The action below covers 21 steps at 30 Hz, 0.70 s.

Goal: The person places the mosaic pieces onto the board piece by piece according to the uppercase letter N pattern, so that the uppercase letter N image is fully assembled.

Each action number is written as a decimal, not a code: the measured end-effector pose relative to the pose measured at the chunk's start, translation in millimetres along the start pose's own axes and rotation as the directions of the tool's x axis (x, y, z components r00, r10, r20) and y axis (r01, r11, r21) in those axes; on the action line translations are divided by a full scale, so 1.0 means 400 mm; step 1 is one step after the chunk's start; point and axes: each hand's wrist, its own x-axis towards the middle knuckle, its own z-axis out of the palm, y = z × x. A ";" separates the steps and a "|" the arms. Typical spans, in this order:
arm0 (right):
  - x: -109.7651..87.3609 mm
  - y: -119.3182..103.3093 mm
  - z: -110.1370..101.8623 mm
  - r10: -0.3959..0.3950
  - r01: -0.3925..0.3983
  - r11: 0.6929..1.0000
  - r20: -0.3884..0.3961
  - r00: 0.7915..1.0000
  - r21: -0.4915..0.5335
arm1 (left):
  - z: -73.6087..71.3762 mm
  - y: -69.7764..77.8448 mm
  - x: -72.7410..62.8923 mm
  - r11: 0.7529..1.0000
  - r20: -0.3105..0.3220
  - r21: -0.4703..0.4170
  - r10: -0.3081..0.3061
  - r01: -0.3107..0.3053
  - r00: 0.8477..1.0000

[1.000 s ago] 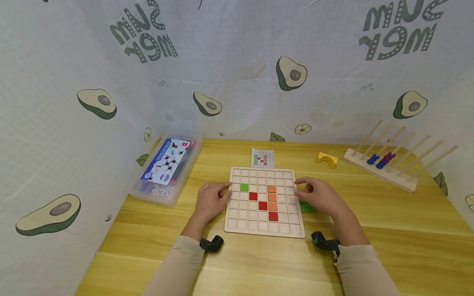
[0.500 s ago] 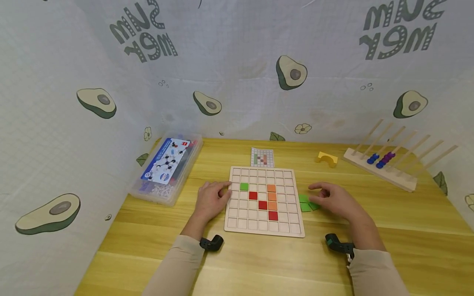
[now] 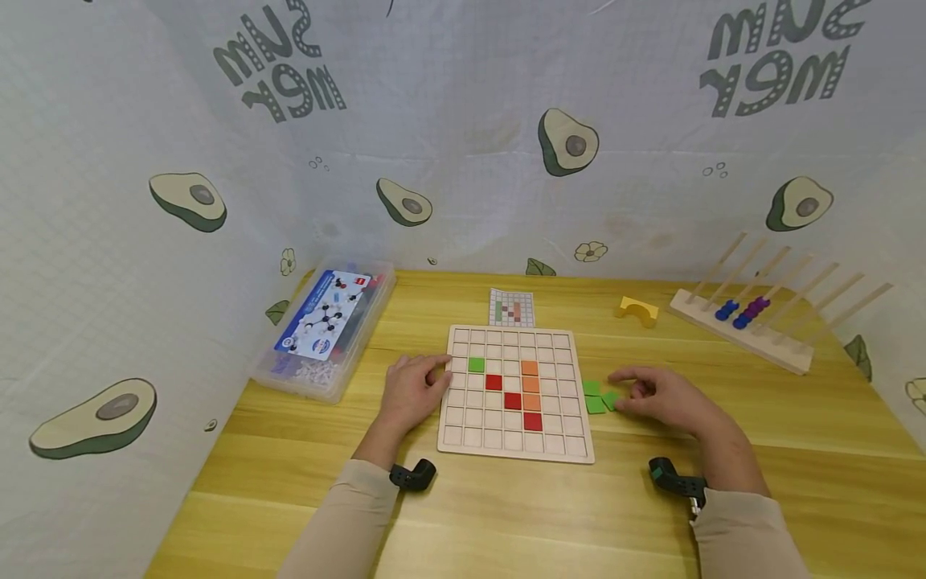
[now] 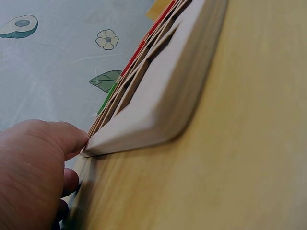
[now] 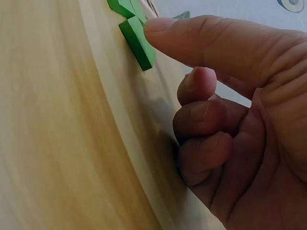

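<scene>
While the left hand (image 3: pixel 414 391), fingers loose, touches the wooden grid (image 3: pixel 495 400) mid-frame, the right hand (image 3: pixel 661 396), fingers parted, is beside square green tiles (image 3: pixel 595 404).

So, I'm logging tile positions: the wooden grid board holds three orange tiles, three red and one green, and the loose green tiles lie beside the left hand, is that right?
Not the left hand: the head view shows the loose green tiles lying beside the right hand. The wooden grid board is as you say.

From afar I see the grid board (image 3: pixel 512 367), card (image 3: pixel 512 308) at its twelve, loose tiles (image 3: pixel 595 404) at three, case (image 3: pixel 322 322) at ten.
</scene>
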 end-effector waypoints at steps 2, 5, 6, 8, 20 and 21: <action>-0.002 0.001 -0.002 -0.001 0.001 1.000 0.006 1.000 0.002 | 0.000 0.001 0.001 1.000 0.004 0.000 -0.002 0.002 1.000; -0.005 0.004 -0.004 -0.006 0.006 1.000 0.016 1.000 0.007 | 0.002 0.001 0.003 1.000 0.008 0.002 -0.004 0.004 1.000; -0.005 0.005 -0.005 -0.007 0.007 1.000 0.020 1.000 0.012 | 0.002 0.001 0.003 1.000 0.008 0.002 -0.005 0.005 1.000; -0.006 0.007 -0.005 -0.009 0.009 1.000 0.028 1.000 0.026 | 0.001 0.001 0.004 1.000 0.008 0.001 -0.003 0.003 1.000; -0.008 0.011 -0.004 -0.035 0.032 0.998 0.057 0.998 0.051 | -0.001 0.000 0.000 1.000 0.019 0.001 -0.013 0.013 1.000; -0.008 0.011 -0.003 -0.035 0.032 0.998 0.056 0.998 0.049 | -0.001 0.000 0.000 1.000 0.020 0.000 -0.015 0.015 1.000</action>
